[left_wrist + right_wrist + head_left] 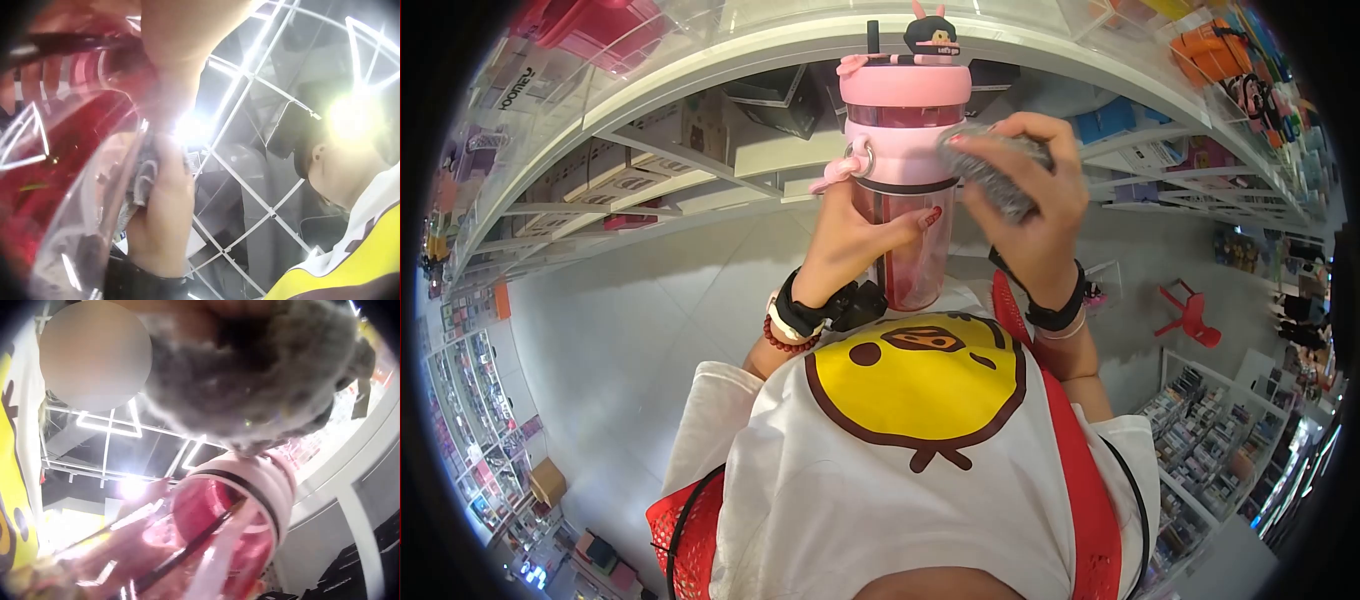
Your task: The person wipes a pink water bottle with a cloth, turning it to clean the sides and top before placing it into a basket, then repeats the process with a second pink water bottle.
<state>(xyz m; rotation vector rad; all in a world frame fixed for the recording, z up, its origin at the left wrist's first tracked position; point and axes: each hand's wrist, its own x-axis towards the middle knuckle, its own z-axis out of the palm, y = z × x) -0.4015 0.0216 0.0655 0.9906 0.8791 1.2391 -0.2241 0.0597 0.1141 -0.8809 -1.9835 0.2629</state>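
A tall pink water bottle [905, 150] with a clear lower body stands upright before the chest. A black straw and a small cartoon figure [932, 36] top its lid. My left hand [848, 240] grips the bottle's clear part from the left, thumb across the front. In my right hand [1055, 190] is a fuzzy grey cloth [1000, 172], held against the right side of the pink band. The right wrist view has the cloth [250, 381] large above the bottle's pink collar [284, 487]. Through the left wrist view runs the see-through bottle wall [75, 187].
A white shelf [765, 155] with boxes curves behind the bottle. Pink bins [605, 35] sit at upper left, and an orange bag [1208, 52] is at upper right. On the floor to the right stands a red stool [1190, 315], with a stocked display rack [1215, 425] below it.
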